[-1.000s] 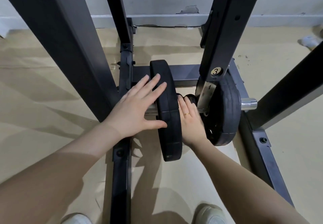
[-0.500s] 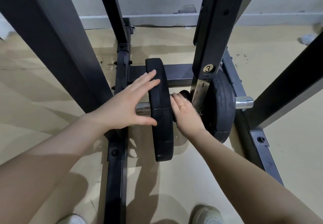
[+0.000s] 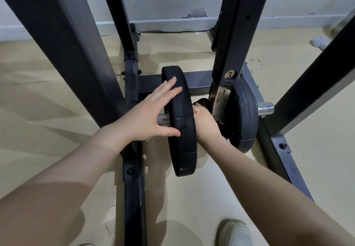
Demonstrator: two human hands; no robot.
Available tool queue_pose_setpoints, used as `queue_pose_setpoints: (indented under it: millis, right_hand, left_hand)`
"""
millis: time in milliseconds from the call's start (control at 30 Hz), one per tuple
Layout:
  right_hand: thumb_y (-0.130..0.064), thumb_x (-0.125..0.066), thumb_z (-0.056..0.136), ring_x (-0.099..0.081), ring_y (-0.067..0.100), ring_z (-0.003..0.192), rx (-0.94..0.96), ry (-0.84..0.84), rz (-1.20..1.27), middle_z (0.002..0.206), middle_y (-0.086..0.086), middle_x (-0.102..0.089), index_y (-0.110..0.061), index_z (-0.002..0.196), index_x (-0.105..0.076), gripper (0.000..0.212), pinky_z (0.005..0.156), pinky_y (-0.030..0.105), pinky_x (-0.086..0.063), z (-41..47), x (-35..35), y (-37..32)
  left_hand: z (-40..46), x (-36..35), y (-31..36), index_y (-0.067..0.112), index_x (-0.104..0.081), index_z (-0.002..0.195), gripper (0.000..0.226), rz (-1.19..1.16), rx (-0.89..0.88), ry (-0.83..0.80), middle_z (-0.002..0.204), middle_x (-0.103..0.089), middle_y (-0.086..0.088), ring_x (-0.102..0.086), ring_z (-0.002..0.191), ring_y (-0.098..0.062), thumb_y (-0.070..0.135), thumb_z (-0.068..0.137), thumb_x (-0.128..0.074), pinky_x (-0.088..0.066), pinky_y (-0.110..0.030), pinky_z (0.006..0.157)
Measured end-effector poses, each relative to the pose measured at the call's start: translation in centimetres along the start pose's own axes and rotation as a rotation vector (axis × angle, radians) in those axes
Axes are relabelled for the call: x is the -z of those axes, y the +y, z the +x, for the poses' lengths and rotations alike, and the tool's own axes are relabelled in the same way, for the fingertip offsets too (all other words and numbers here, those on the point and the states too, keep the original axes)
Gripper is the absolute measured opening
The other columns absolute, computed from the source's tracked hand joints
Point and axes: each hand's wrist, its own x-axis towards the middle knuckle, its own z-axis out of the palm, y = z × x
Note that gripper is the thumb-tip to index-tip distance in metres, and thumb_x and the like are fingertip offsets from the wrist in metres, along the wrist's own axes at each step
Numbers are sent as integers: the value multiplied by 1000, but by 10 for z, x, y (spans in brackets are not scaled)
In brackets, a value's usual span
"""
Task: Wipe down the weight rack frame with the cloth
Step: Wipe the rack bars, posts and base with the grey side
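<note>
Beige floor, black rack frame: left hand, fingers spread, steadies the heavy, rigid weight plate; right hand fingers hidden, cannot tell.

Right hand fingers have slid deeper behind the plate.

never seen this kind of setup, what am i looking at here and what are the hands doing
This is one picture from a camera worn on a person's head, looking down at their own two bare hands. No robot is involved. The dark steel beams are a weight rack frame standing on a tan floor. A black weight plate sits on a silver bar, with a second plate further right. The left hand rests flat, fingers straight, against the near plate. The right hand reaches behind that plate, fingers curled round something dark, possibly the cloth, though I cannot tell. A pale shoe shows at the bottom.
</note>
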Motion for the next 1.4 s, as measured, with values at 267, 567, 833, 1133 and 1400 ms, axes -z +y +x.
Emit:
queue_pose_setpoints:
  millis: [267, 567, 833, 1133, 1400]
  right_hand:
    - [1, -62, 82, -48, 34, 126, 155, 42, -84, 135, 16, -53, -3, 129, -53, 48, 107, 43, -37, -43, 2, 7]
    - [-7, -55, 90, -49, 32, 119, 181, -47, 254, 125, 17, -55, -2, 130, -51, 41, 99, 29, -34, -28, 44, 10]
    - [-7, -39, 83, -48, 7, 89, -284, 434, 644, 101, 0, -57, -11, 113, -54, 34, 75, 7, -35, -77, 127, 76]
    - [-38, -61, 89, -70, 22, 93, -726, 7, 1620, 100, 8, -72, -11, 110, -66, 34, 72, 31, -56, -67, 96, 133]
    - [-23, -58, 90, -67, 24, 83, -581, 65, 1441, 89, 15, -69, 3, 93, -62, 26, 75, 36, -53, -64, 76, 143]
  left_hand:
    - [2, -6, -3, 33, -7, 149, 107, -12, -41, 24, 150, 16, 28, 17, 137, 9, 44, 68, -77, -3, -20, 110]
    - [12, -4, 17, 25, -13, 150, 86, 113, 51, 92, 158, 4, 13, 8, 143, -4, 51, 82, -59, -5, -29, 117]
    - [51, -71, 104, 21, -28, 147, 60, -358, 204, 118, 148, -35, 5, -33, 136, -8, 22, 93, -55, -28, -17, 104]
    - [89, -154, 122, 42, -16, 147, 101, -790, 379, 215, 117, -55, 31, -54, 107, 13, 15, 73, -80, -46, -5, 80]
    - [95, -174, 115, 33, -25, 146, 90, -824, 320, 270, 122, -57, 25, -54, 107, 15, -6, 78, -70, -46, -8, 83]
